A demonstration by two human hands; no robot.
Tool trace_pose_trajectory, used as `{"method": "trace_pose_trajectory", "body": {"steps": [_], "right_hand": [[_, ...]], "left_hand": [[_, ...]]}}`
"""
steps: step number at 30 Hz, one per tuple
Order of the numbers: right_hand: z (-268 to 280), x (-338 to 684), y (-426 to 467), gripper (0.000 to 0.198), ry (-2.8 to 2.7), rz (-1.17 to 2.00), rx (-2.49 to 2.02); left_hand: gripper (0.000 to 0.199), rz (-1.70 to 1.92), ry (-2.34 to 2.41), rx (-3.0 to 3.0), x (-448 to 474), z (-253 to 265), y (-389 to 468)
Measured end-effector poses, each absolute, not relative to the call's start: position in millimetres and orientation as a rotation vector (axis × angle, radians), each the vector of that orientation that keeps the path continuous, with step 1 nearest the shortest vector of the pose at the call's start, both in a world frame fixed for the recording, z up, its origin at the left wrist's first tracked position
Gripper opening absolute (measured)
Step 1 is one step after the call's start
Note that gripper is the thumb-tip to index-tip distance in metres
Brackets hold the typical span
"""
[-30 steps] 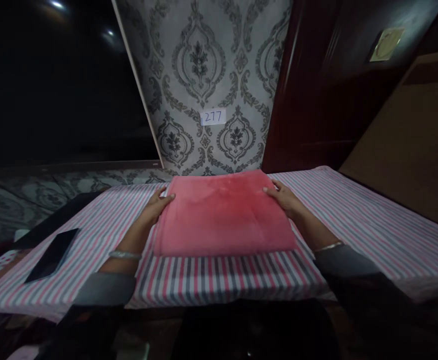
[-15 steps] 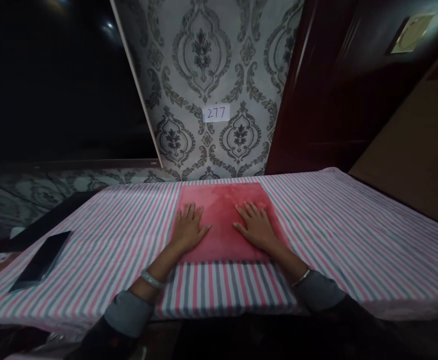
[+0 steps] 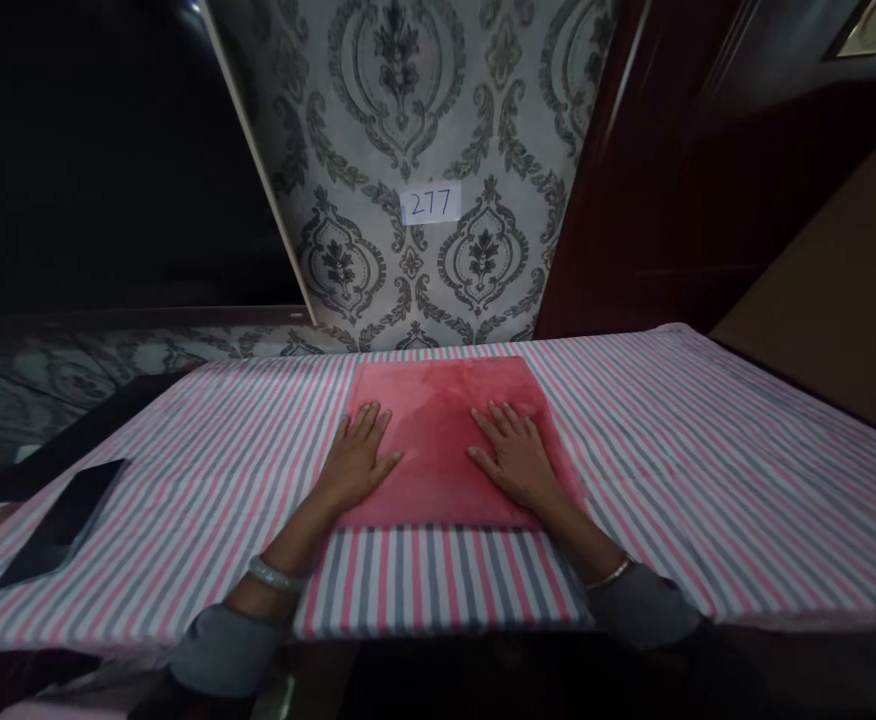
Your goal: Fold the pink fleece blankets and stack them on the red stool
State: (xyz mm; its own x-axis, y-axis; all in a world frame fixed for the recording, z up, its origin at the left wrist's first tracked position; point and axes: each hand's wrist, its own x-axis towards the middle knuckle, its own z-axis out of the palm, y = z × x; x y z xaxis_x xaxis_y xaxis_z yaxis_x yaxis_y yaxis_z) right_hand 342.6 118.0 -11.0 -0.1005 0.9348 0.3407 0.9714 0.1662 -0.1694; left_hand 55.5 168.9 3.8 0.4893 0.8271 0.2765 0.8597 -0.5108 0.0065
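Observation:
A plush pink-red cloth [image 3: 438, 450], roughly rectangular, lies flat on the striped tablecloth [image 3: 250, 440] near the middle of the table. My left hand [image 3: 355, 455] rests palm down on its left edge, fingers stretched out and thumb pointing inward. On the right part of the cloth lies my right hand [image 3: 514, 455], also flat with fingers spread. Neither hand grips anything. Darker smudges in the pile show between the hands and toward the far right of the cloth.
A dark phone-like slab [image 3: 63, 525] lies at the table's left. Behind stand a large black screen [image 3: 123, 170] and a patterned wall with a paper marked 277 [image 3: 430, 203]. A brown panel [image 3: 835, 270] leans at the right; dark red woodwork [image 3: 655, 200] is behind it.
My left hand has slid a little leftward over the cloth, toward its edge. The right hand stays nearly in place. The camera view has shifted slightly.

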Motion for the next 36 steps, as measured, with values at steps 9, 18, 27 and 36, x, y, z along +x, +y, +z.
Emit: {"method": "trace_pose_trajectory", "body": {"steps": [9, 18, 27, 36], "right_hand": [[8.5, 346.4, 112.7, 0.061, -2.129, -0.009, -1.878], [6.3, 312.5, 74.2, 0.065, -2.264, -0.081, -1.749], [-16.6, 305.8, 73.9, 0.062, -2.254, -0.149, -1.723], [-17.1, 344.3, 71.3, 0.062, -2.246, -0.229, -1.789]], "left_hand": [[0.067, -0.132, -1.672, -2.553, 51.0, 30.3, 157.3], [0.077, -0.260, -1.364, -2.582, 107.3, 15.1, 105.3], [0.077, -0.268, -1.334, -2.558, 109.3, -10.7, 108.0], [0.074, -0.291, -1.298, -2.527, 68.1, -1.7, 113.7]]}}
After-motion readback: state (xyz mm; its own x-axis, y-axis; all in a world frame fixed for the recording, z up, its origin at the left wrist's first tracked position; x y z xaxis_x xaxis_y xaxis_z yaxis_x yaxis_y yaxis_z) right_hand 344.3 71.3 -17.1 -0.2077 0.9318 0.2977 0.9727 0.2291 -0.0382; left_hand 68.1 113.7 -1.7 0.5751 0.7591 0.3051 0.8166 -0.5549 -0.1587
